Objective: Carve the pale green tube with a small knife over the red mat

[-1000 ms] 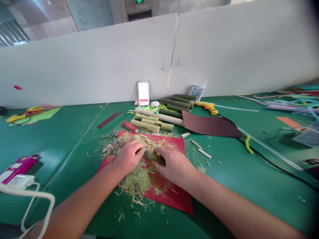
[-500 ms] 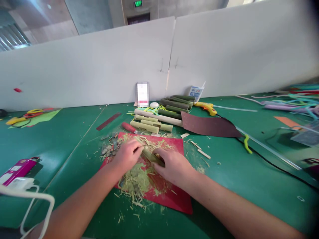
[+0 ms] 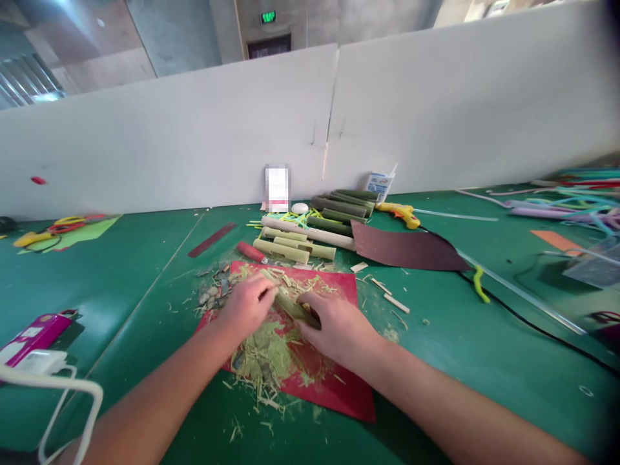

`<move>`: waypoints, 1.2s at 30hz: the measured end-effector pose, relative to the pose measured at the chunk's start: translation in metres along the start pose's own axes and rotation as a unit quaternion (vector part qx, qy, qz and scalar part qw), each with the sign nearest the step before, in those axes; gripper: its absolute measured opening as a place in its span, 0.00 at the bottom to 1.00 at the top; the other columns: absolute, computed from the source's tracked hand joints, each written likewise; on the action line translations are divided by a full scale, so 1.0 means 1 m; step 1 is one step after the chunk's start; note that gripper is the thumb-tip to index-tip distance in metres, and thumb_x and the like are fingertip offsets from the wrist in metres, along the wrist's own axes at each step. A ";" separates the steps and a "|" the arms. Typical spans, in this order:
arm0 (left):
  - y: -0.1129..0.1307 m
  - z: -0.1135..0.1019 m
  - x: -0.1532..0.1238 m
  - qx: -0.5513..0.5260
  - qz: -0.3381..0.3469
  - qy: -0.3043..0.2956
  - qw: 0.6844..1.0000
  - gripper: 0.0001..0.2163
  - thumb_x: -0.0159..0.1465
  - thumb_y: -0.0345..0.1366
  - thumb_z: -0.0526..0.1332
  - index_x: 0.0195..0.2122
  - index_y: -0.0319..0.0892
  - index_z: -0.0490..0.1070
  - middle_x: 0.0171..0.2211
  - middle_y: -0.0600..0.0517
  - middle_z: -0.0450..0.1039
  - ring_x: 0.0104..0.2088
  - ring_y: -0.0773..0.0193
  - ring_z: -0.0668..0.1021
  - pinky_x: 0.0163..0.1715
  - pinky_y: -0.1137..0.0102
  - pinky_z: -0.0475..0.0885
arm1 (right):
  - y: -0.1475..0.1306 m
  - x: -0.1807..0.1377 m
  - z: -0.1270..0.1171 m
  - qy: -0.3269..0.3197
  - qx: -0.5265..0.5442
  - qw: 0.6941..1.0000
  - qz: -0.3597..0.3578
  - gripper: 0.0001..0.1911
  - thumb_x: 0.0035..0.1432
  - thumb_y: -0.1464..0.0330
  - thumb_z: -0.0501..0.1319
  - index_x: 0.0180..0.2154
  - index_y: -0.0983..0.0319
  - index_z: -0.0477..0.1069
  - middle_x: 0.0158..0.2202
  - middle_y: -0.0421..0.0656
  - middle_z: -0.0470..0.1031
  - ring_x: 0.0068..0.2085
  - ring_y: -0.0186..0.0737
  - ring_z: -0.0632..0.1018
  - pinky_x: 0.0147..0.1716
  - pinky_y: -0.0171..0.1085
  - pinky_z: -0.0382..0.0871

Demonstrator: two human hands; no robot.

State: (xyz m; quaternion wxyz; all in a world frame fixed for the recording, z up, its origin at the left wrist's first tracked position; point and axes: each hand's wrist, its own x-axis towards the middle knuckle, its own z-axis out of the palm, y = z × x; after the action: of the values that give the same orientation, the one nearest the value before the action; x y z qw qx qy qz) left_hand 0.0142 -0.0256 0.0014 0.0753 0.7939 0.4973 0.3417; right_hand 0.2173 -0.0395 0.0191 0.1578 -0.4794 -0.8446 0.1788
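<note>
A green bamboo tube (image 3: 289, 305) lies slantwise over a red sheet (image 3: 346, 381) strewn with pale bamboo shavings (image 3: 264, 361). My right hand (image 3: 334, 320) is wrapped round its near right end, thumb on the near side and fingers over the far side. At the tube's other end, my left hand (image 3: 248, 303) is closed with its fingertips pinched against the bamboo. Whether the left fingers also hold something small cannot be made out. Beyond the sheet are several cut bamboo tubes (image 3: 281, 250) and a red-handled tool (image 3: 252, 252).
Brown sandpaper (image 3: 407, 247) lies at the right of the tubes, near a yellow glue gun (image 3: 404, 214) with a black cord. A white partition (image 3: 194, 142) stands behind the green table (image 3: 159, 284). At left are a magenta device (image 3: 41, 332) and a white cable (image 3: 97, 413).
Both hands keep their hold on the bamboo tube, with hardly any shift. The whole view has tipped slightly, so things in the background sit a little lower.
</note>
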 end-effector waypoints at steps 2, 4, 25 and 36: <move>-0.001 0.000 0.000 -0.012 0.005 -0.012 1.000 0.07 0.63 0.32 0.55 0.31 0.40 0.71 0.29 0.51 0.71 0.32 0.64 0.73 0.34 0.70 0.67 | 0.000 0.000 0.000 -0.003 0.001 1.000 0.001 0.05 0.52 0.65 0.57 0.32 0.59 0.66 0.28 0.39 0.71 0.26 0.33 0.68 0.22 0.32 0.50; -0.002 0.001 0.000 0.005 -0.016 0.017 1.000 0.07 0.62 0.32 0.55 0.30 0.40 0.71 0.27 0.51 0.71 0.30 0.64 0.72 0.33 0.70 0.66 | -0.001 0.000 -0.001 -0.002 0.005 1.000 0.002 0.06 0.52 0.65 0.57 0.34 0.58 0.67 0.29 0.39 0.72 0.27 0.33 0.68 0.23 0.32 0.50; -0.007 -0.001 0.003 -0.005 -0.020 0.000 1.000 0.08 0.62 0.32 0.56 0.26 0.40 0.68 0.24 0.54 0.68 0.27 0.67 0.70 0.29 0.72 0.63 | -0.001 0.000 -0.001 -0.012 0.001 1.000 0.002 0.05 0.51 0.66 0.57 0.33 0.58 0.66 0.28 0.39 0.72 0.27 0.33 0.69 0.23 0.32 0.51; -0.005 -0.001 0.000 0.035 -0.024 0.013 0.999 0.08 0.63 0.34 0.55 0.28 0.40 0.70 0.26 0.51 0.70 0.29 0.65 0.72 0.32 0.71 0.65 | 0.000 0.000 0.001 -0.006 -0.010 1.000 0.000 0.07 0.52 0.65 0.57 0.34 0.58 0.67 0.28 0.39 0.72 0.27 0.34 0.69 0.23 0.32 0.50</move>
State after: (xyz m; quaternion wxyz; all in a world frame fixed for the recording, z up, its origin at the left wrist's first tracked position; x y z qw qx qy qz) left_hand 0.0104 -0.0236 -0.0003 0.0491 0.7793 0.5286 0.3328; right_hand 0.2162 -0.0395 0.0179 0.1481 -0.4799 -0.8473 0.1728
